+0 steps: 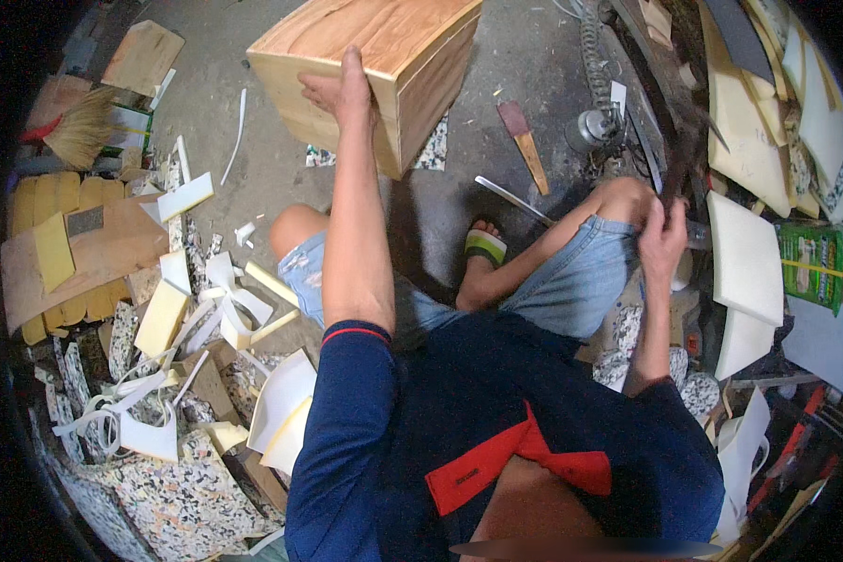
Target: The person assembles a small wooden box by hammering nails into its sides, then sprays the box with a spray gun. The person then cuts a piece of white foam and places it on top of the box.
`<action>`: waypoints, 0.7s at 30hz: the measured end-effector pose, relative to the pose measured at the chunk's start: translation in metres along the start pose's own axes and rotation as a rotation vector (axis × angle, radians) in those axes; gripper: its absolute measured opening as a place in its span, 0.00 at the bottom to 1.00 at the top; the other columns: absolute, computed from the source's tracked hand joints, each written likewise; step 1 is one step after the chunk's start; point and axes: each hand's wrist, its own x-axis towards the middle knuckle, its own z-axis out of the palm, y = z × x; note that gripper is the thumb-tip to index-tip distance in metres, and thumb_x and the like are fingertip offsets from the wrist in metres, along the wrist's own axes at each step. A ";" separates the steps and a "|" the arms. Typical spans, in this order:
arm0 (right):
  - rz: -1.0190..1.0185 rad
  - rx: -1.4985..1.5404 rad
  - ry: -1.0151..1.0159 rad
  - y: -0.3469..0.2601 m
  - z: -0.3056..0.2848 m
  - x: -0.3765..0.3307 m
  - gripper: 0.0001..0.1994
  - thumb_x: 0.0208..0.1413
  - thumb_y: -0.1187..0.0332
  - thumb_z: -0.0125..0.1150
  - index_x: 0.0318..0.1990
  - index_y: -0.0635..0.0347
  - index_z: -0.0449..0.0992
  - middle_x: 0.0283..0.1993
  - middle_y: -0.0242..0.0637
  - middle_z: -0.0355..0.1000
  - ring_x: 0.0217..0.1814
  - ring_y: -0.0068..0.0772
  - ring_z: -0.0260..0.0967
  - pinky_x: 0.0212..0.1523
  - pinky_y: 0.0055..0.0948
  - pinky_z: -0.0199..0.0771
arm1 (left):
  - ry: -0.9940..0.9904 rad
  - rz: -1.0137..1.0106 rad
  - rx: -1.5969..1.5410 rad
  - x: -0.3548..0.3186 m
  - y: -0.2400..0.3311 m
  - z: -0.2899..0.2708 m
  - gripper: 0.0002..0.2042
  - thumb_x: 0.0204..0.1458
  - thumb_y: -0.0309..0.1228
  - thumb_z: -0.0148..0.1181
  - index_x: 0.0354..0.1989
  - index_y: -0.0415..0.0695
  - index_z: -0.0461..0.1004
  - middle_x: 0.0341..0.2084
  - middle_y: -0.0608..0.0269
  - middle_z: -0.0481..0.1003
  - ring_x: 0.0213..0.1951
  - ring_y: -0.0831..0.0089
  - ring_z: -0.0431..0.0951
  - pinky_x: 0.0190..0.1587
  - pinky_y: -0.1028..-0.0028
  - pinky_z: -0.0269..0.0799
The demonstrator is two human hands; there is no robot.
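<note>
Grey floor (206,56) underlay a wooden box (387,94), contents hidden; left hand (339,92) pressed it, spread; right hand's (662,239) state couldn't be told.

Qty: L hand (348,91) + R hand (663,242), tot. 2. Wooden box (410,101), 1. Straw broom (82,129), 1. Wood-handled tool (525,145), 1. Metal cup (585,133), 1. Coiled hose (592,66), 1. Green pkg. (808,267), 1. Sandal (485,247), 1 vis. Foam scraps (161,318), dozens, exact no. unclear (pcs. overlap too much for a proper tally). Speckled foam chunks (178,492), several, ditto re: exact count.
</note>
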 end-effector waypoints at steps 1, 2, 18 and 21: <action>0.105 -0.092 -0.013 0.015 -0.017 -0.008 0.14 0.63 0.64 0.57 0.46 0.68 0.73 0.40 0.52 0.76 0.41 0.43 0.74 0.46 0.37 0.73 | -0.001 0.036 -0.057 -0.004 -0.014 -0.009 0.56 0.47 0.48 0.65 0.73 0.30 0.34 0.73 0.33 0.34 0.75 0.42 0.33 0.74 0.56 0.35; 0.148 -0.169 -0.009 0.031 -0.028 -0.018 0.15 0.62 0.63 0.58 0.47 0.68 0.73 0.41 0.53 0.76 0.41 0.44 0.74 0.46 0.37 0.72 | 0.008 0.082 -0.118 -0.004 -0.024 -0.018 0.55 0.48 0.48 0.64 0.73 0.29 0.34 0.73 0.32 0.35 0.75 0.43 0.34 0.75 0.60 0.35; 1.105 0.357 0.021 0.342 0.006 -0.319 0.24 0.63 0.49 0.49 0.47 0.64 0.76 0.41 0.46 0.75 0.45 0.44 0.73 0.46 0.43 0.73 | -0.027 -0.173 -0.308 -0.060 -0.076 -0.074 0.49 0.57 0.48 0.63 0.75 0.36 0.37 0.74 0.40 0.41 0.74 0.54 0.43 0.73 0.64 0.40; 0.493 -0.462 -0.193 0.300 -0.003 -0.246 0.13 0.50 0.65 0.64 0.35 0.69 0.77 0.30 0.54 0.76 0.32 0.59 0.74 0.35 0.50 0.72 | -0.071 -0.056 -0.346 -0.063 -0.083 -0.076 0.47 0.57 0.47 0.63 0.75 0.37 0.39 0.73 0.42 0.44 0.73 0.55 0.47 0.72 0.64 0.44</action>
